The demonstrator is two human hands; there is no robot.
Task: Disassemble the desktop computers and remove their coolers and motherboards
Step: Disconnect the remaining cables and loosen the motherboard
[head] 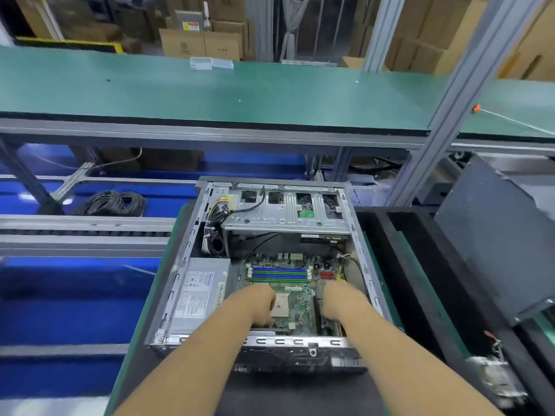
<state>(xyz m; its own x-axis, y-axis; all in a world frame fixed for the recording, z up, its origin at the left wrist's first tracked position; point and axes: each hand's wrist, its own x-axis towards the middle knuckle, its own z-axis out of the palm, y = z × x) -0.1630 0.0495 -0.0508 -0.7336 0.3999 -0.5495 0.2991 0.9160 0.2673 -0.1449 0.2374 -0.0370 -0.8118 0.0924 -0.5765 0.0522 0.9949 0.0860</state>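
**Both hands down on the motherboard inside the open case**

The open computer case (271, 265) is the landmark, lying flat on the dark table (300, 394) with its lid off. Its near rim is a perforated metal rail, and both forearms cross over it into the case.

Just beyond that rail the left hand (259, 306) rests on the near-left part of the green motherboard (295, 304), fingers curled down at the board's edge beside the bare processor socket. Whether it grips anything cannot be told. The right hand (341, 298) is on the board's near-right part, fingers bent down by a long dark slot — its hold is likewise hidden. The socket and a strip of bare board lie between the two hands.

Left of the motherboard, inside the case, the grey power supply (199, 292) fills the wall side, leaving little room there. Beyond the hands lie the blue and green memory slots (277, 273), then a gap under the metal drive cage (286, 210), which spans the case's far end with a cable bundle (216, 223) at its left.

Right of the case a dark panel (495, 232) leans tilted. Beyond the case runs a green conveyor belt (210, 91).
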